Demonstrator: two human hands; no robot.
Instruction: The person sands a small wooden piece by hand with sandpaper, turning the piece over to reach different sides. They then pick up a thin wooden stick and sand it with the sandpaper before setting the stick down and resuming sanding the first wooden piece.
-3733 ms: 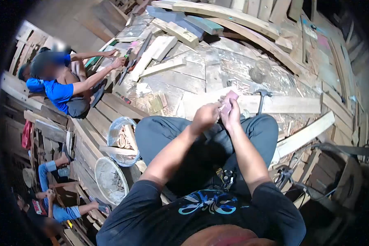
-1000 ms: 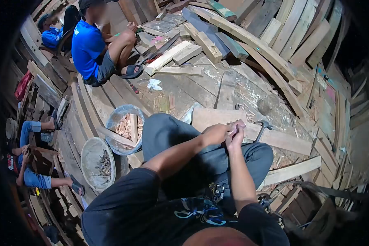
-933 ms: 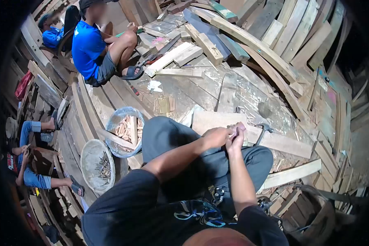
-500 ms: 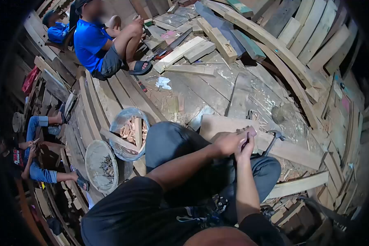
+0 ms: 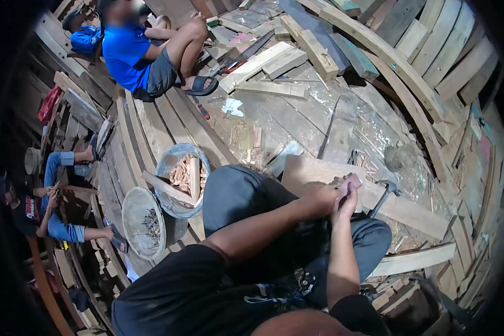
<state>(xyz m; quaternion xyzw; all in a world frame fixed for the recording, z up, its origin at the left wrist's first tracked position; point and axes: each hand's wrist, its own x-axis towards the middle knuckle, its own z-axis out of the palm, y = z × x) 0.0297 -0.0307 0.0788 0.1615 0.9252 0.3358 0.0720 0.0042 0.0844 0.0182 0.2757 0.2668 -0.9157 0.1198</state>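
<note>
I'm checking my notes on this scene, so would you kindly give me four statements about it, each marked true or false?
1. The right hand holds a pinkish block. True.
2. The hammer is gripped by the left hand. False: it is apart from both hands, to their right.
3. The bluish bucket contains wood pieces. True.
4. The nearer person in blue stands upright. False: that person sits with knees bent.

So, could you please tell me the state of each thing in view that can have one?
Pink piece, held in the right hand.
Left hand, curled, its grip hidden.
Hammer, not held.
Board, lying flat.
Blue bucket, open, with wood pieces inside.
Grey bucket, open, with dark bits inside.
</note>
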